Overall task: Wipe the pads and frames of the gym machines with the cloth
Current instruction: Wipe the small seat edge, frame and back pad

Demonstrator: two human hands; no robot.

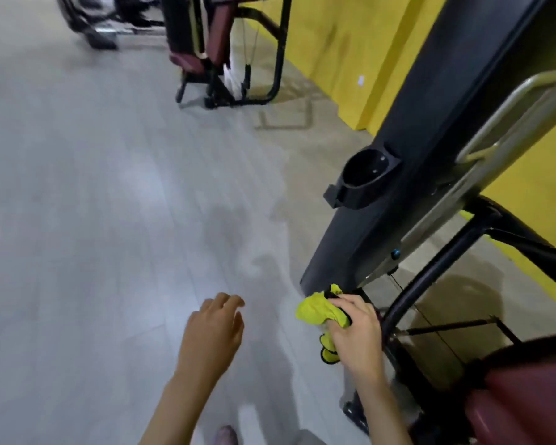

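The yellow-green cloth [315, 311] is bunched up in the person's right hand [357, 332], low down beside the foot of the nearest machine. The fingers are curled round it, so that one crumpled lobe sticks out towards the left and a smaller fold hangs under the palm. The cloth sits just by the bottom edge of the machine's tall black column [430, 139]; motion blur makes it impossible to tell whether the fabric actually touches the column. The left hand [214, 329] holds nothing: it hangs over the grey floor [77, 220], palm down, its fingers loosely bent and spread, well apart from the cloth. Halfway up the column a round black cup holder [365, 178] juts out on the side facing the floor, and a small blue knob [396, 253] shows lower down on its edge. A grey metal handle [511, 107] runs along the column's far side. A curved black frame tube [430, 274] rises from behind the right hand towards the upper right, and a dark red pad [527, 403] fills the lower right corner. Further off, at the top, stands another machine [219, 43] with dark red padding and a black frame, next to the yellow wall [350, 43]. The tip of a shoe [225, 436] shows at the bottom edge.
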